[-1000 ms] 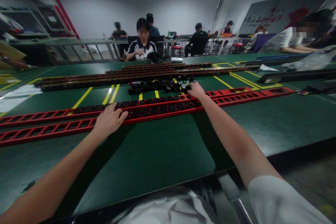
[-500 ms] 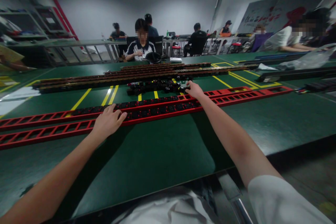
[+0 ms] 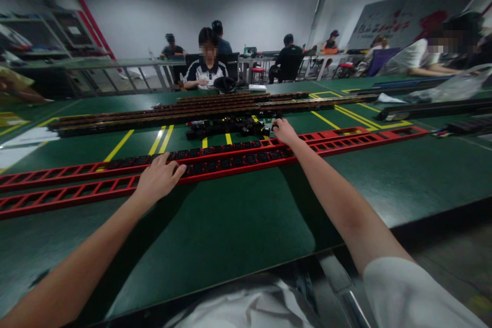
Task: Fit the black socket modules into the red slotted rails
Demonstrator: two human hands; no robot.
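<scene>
My left hand (image 3: 158,177) lies with fingers spread over a red ladder-like frame (image 3: 77,196), touching it near its row of black square pieces (image 3: 225,164). A second red frame (image 3: 79,170) runs parallel behind it, with similar black pieces along its middle. Stretched out further, my right hand (image 3: 285,132) is at the right end of a heap of small black parts (image 3: 238,127). Its thumb and fingers are curled together; whatever lies between the fingertips is too small and dark to name.
Long dark brown strips (image 3: 184,107) lie in a stack behind the heap. Black rails (image 3: 426,110) and a clear plastic bag (image 3: 448,87) occupy the right side. White sheets (image 3: 26,143) lie at left. A person (image 3: 207,69) sits across the green table (image 3: 246,220); others work around.
My right hand's fingers have shifted very slightly at the heap of black parts. My left hand stays in place on the red frame.
</scene>
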